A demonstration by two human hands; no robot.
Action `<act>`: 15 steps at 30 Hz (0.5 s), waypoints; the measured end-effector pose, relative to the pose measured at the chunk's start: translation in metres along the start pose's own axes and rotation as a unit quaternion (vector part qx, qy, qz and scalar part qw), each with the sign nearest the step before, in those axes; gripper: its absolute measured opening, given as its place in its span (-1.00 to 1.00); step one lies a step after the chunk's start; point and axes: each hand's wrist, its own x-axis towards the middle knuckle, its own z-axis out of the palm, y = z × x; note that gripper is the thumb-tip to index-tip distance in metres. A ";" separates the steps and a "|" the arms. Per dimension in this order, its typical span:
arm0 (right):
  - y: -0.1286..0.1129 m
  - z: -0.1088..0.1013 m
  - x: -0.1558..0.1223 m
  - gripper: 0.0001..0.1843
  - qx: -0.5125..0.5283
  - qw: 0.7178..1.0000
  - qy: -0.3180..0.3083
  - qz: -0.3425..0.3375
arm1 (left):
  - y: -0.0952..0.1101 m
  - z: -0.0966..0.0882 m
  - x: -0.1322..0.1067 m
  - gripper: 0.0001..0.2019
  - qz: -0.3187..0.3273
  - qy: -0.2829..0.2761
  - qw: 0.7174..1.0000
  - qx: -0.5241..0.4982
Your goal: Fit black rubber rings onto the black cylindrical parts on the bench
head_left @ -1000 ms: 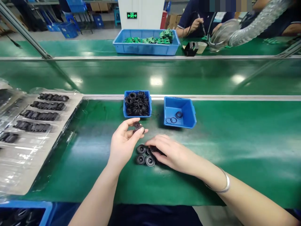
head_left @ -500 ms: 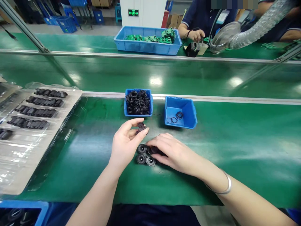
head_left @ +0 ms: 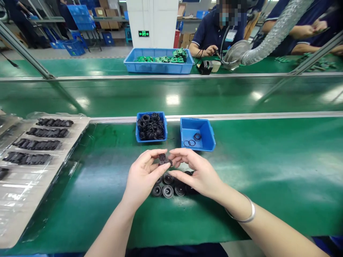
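Head view, and I am watching from afar over the wearer's bare forearms. Nearest, towards the front edge of the glossy green bench mat (head_left: 268, 185), sits a loose cluster of round black rubber parts (head_left: 168, 191), each with a central hole; about six show clearly. Just above it, the left hand (head_left: 142, 176) pinches a small black rubber ring-shaped part (head_left: 163, 159) between thumb and fingertips, clenched on it and holding it clear of the mat. The right hand (head_left: 199, 175), a thin silver bangle (head_left: 248, 214) on its wrist, reaches in with curved fingers (head_left: 184, 157) whose tips sit just beside that part; I cannot tell whether they touch it.

Beyond, near the mat's back edge, a small blue plastic bin (head_left: 136, 128) stands heaped with thin black O-rings (head_left: 150, 127), while a tilted blue plastic bin (head_left: 206, 130) just to its right holds only a few thin black rings (head_left: 190, 142). Most rings lie in the first bin, and only a handful in the second.

Along the mat's left edge, a clear plastic tray (head_left: 16, 192) carries rows of black moulded strips (head_left: 47, 132). Past a long metal rail (head_left: 214, 116), on a farther green bench, a blue plastic crate (head_left: 158, 69) holds green circuit boards (head_left: 160, 59), and a co-worker's hand (head_left: 211, 50) works near a silver ribbed duct hose (head_left: 273, 35).
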 end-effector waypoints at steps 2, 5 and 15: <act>0.002 0.005 0.000 -0.55 -0.001 1.000 0.019 -0.018 | -0.002 0.000 0.001 -0.71 -0.009 -0.014 1.000 -0.006; 0.003 0.005 -0.001 -0.60 -0.022 0.999 0.019 -0.045 | -0.004 0.000 0.003 -0.70 -0.039 -0.044 0.998 -0.031; -0.002 -0.004 -0.003 -0.64 0.041 0.999 0.002 -0.009 | 0.007 -0.005 0.002 -0.72 -0.075 -0.076 0.990 -0.097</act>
